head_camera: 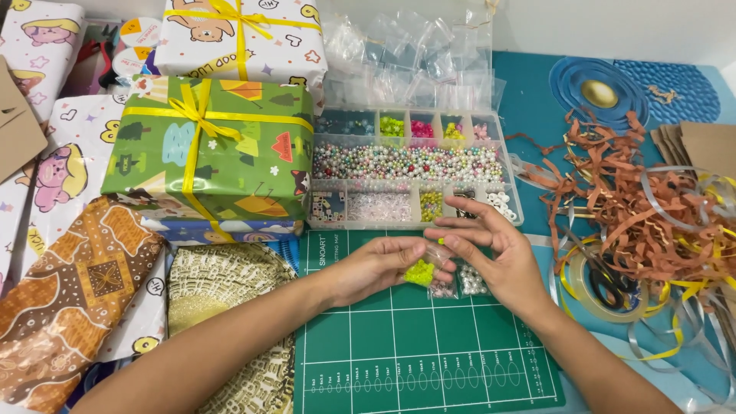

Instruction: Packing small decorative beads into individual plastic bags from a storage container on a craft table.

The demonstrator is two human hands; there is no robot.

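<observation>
1. Head view: left hand (379,264) pinches a small clear plastic zip bag of lime-green beads (421,271) at its top edge, low over the dark green gridded cutting mat (429,345), so the contents hang visible.
2. Right hand (491,249), fingers loosely spread, touches the same bag's mouth; whether it grips cannot be told.
3. Two more small clear bags of pale beads (460,282) lie flat just beneath.
4. Clear compartmented plastic bead box (414,165), lid open, stands just beyond, within reach.
5. Green paper-wrapped gift box with yellow ribbon (211,149) sits left.
6. Tangled brown and silver curling ribbon (644,207) is heaped right on the tabletop.
</observation>
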